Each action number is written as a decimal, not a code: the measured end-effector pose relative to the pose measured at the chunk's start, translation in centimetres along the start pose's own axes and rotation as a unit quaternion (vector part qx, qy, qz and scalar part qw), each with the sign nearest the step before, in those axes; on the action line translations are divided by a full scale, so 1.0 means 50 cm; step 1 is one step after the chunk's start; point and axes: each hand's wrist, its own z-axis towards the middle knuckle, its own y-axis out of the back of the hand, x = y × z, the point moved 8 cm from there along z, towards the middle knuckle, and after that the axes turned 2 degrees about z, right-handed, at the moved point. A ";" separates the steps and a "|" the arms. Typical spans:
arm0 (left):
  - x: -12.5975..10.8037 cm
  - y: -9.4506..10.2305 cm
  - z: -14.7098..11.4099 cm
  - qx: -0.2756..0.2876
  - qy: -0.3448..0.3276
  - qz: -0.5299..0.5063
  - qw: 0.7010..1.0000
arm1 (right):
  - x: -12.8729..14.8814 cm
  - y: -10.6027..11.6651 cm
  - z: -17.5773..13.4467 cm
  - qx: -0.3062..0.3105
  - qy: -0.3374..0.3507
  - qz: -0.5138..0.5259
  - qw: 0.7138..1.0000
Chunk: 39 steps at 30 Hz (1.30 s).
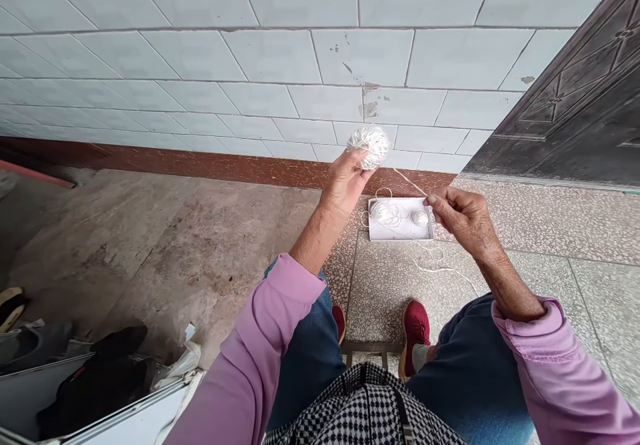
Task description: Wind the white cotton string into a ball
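Gripping a yarn ball (370,145) at upper centre in our left hand (346,181), strand (411,183) pinched in our right hand (463,217), we could snag if loose loops (443,270), perhaps tangled, catch the box (377,235)

yarn balls (420,218) lie in a box (379,236) before the wall (240,58)

I see a round white yarn ball (369,146), a shallow white rectangular box (400,236), plain lilac fabric sleeves (250,345), blue trousers (475,371), red shoes (416,323), black-and-white checked cloth (365,415) and pale bluish rectangular wall tiles (363,58).
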 end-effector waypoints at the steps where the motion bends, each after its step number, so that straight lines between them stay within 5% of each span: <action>1: -0.004 0.003 0.002 -0.004 -0.003 0.002 1.000 | 0.001 0.005 -0.003 -0.005 0.002 -0.002 1.000; 8: -0.014 0.005 0.007 0.002 0.008 -0.047 0.999 | -0.022 0.024 -0.020 0.038 -0.019 0.031 0.999; 14: -0.026 -0.031 -0.022 0.074 0.023 -0.069 0.995 | -0.097 0.080 0.004 -0.065 -0.048 -0.007 0.997; 18: 0.001 -0.051 -0.038 0.084 0.053 -0.052 0.994 | -0.072 0.036 0.018 -0.103 -0.012 0.068 0.992; 23: 0.033 -0.072 -0.040 0.098 0.068 -0.016 0.993 | -0.030 -0.056 0.048 -0.046 -0.023 0.168 0.985; 27: 0.042 -0.074 -0.034 0.100 0.064 -0.008 0.993 | -0.033 -0.072 0.053 -0.041 -0.046 0.196 0.979; 35: 0.054 -0.080 -0.044 0.117 0.094 -0.008 0.989 | -0.033 0.005 0.039 -0.101 0.011 0.026 0.994; 39: 0.072 -0.089 -0.055 0.145 0.111 0.014 0.983 | -0.028 0.002 0.036 -0.098 0.059 -0.111 0.987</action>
